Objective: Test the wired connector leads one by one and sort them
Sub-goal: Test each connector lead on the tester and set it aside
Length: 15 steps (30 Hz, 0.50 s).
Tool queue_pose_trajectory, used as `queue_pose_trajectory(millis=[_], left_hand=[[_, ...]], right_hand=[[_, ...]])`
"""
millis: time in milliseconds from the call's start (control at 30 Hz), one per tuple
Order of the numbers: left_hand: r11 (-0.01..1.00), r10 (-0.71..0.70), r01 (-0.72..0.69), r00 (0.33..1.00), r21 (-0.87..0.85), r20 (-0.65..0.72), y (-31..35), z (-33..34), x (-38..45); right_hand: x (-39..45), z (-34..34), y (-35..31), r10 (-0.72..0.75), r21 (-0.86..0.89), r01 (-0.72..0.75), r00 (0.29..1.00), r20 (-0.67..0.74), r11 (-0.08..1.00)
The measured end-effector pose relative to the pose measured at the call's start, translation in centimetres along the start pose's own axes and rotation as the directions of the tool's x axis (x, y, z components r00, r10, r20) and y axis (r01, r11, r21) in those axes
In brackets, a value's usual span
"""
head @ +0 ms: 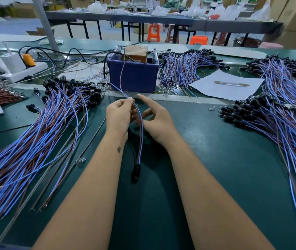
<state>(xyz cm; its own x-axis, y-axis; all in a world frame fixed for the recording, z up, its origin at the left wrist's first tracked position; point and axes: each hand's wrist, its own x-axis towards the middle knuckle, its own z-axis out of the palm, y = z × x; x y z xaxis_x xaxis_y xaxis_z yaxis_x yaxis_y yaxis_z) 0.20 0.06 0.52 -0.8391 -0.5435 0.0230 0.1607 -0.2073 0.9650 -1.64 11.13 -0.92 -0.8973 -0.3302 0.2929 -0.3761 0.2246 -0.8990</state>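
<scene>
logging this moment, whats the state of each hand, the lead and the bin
left hand: pinches the lead's wires
right hand: index finger out, touching the wires
blue-and-brown wired lead with black connector: hanging, connector low
dark blue plastic bin: upright, holding a brown box

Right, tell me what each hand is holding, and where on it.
The left hand pinches one lead near its wire ends, connector dangling below. The right hand seems to steady the same wires mid-length, its grip partly hidden.

One blue-and-brown lead (140, 134) hangs mid-bench, black connector (136, 173) lowest; matching leads lie heaped along the left edge (35, 134) and right edge (279, 123).
</scene>
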Motion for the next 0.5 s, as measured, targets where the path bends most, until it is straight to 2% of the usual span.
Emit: queue_pose_trajectory(millis=[67,133,300,333,400,500], left_hand=[[1.0,0.012,-0.012,1.0,-0.006,-0.013,0.0,-0.2,0.1],[1.0,0.018,-0.018,1.0,-0.013,-0.019,0.1,-0.3,0.1],[0.997,0.055,-0.058,0.996,-0.046,-0.07,0.0,-0.3,0.2],[0.996,0.092,-0.093,0.993,-0.005,-0.07,-0.1,-0.3,0.3],[0.964,0.201,-0.192,0.979,0.182,-0.03,-0.4,-0.4,0.4],[0.815,0.306,-0.332,0.943,0.476,0.133,-0.9,-0.2,0.1]], right_hand=[[-0.2,0.0,-0.4,-0.039,0.124,0.033,0.998,0.045,0.992],[-0.3,-0.4,-0.9,-0.021,0.326,0.008,0.999,0.037,0.945],[0.0,-1.6,-1.0,0.174,0.58,-0.088,0.98,-0.094,0.81],[0.1,-1.6,-0.9,0.212,0.6,-0.102,0.97,-0.116,0.794],[0.2,-1.4,-0.8,0.259,0.584,-0.115,0.951,-0.17,0.804],[0.5,-1.3,-0.5,0.319,0.545,-0.12,0.903,-0.287,0.83]])
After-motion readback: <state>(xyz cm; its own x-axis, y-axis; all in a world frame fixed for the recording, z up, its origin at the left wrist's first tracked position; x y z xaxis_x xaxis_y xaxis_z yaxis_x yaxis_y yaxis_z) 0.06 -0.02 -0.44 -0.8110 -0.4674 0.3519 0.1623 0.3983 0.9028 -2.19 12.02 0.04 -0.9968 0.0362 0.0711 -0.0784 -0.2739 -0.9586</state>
